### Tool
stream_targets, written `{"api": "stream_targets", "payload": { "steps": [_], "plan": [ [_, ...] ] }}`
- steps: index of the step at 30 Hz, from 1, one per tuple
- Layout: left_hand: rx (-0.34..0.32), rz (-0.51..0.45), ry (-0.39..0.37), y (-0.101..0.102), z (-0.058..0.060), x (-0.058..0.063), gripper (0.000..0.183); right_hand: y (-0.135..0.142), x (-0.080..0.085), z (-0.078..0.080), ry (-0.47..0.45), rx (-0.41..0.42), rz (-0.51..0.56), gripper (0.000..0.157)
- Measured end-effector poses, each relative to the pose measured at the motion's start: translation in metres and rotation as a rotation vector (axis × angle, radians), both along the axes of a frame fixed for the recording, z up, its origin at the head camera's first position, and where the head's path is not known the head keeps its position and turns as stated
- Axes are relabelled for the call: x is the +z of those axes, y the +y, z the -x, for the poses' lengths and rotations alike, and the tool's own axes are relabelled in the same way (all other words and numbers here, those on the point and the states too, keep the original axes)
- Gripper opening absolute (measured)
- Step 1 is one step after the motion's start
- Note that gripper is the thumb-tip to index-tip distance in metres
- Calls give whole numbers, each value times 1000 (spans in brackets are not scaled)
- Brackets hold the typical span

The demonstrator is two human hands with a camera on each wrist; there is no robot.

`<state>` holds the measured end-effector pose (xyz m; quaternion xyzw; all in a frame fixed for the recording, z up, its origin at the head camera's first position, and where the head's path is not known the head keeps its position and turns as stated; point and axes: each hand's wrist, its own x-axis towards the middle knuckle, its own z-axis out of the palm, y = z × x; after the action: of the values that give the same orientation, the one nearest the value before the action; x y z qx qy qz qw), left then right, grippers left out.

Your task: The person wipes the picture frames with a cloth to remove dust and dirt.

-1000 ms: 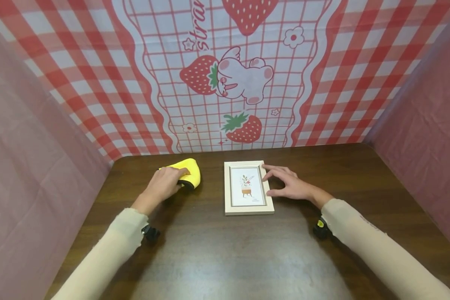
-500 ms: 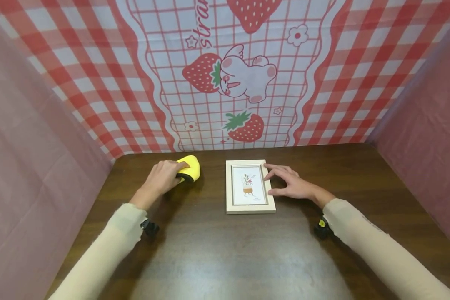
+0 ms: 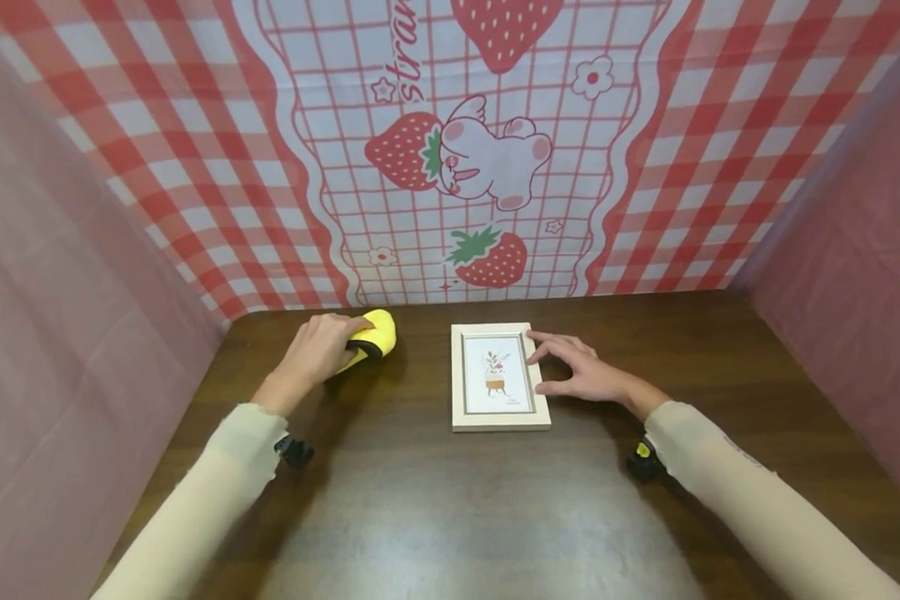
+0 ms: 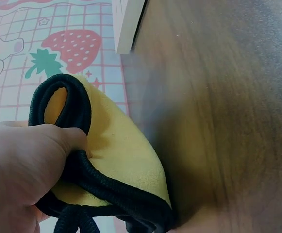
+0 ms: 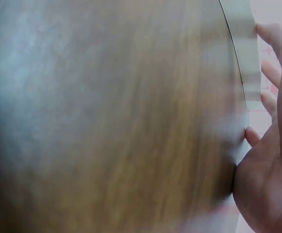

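A folded yellow cloth with black edging (image 3: pixel 379 332) is gripped in my left hand (image 3: pixel 311 354), at the back left of the table. In the left wrist view the thumb presses into the bunched cloth (image 4: pixel 126 150), and its black border loops over near the thumb; the other fingers are mostly hidden. A cream picture frame (image 3: pixel 459 383) lies flat, face up, with a potted plant picture inside. My right hand (image 3: pixel 581 371) rests at its right edge, fingertips and thumb touching the border, fingers loosely bent and spread. The right wrist view shows the fingers beside the frame's side (image 5: pixel 250 58).
The dark wooden table (image 3: pixel 450 517) extends around both hands. Behind it hangs a red-and-white checked cloth with strawberry prints (image 3: pixel 487 150). Pink curtains (image 3: pixel 67 333) stand at both sides.
My left hand has shifted slightly left with the yellow cloth, which looks more bunched. The right hand and picture frame have kept their places.
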<state>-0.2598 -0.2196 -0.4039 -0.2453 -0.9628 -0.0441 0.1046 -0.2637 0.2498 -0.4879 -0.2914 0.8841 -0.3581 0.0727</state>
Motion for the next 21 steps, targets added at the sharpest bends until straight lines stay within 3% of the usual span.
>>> {"api": "stream_targets", "payload": {
  "steps": [9,15,21],
  "plan": [
    [28,-7,-11,3,3,7,44,0,0,1,-37,-15,-24,38],
    [8,-47,7,5,4,10,45,-1,-4,0,6,0,8,41],
    [-10,-70,16,9,5,14,43,-2,0,-1,-27,-9,3,42]
  ]
}}
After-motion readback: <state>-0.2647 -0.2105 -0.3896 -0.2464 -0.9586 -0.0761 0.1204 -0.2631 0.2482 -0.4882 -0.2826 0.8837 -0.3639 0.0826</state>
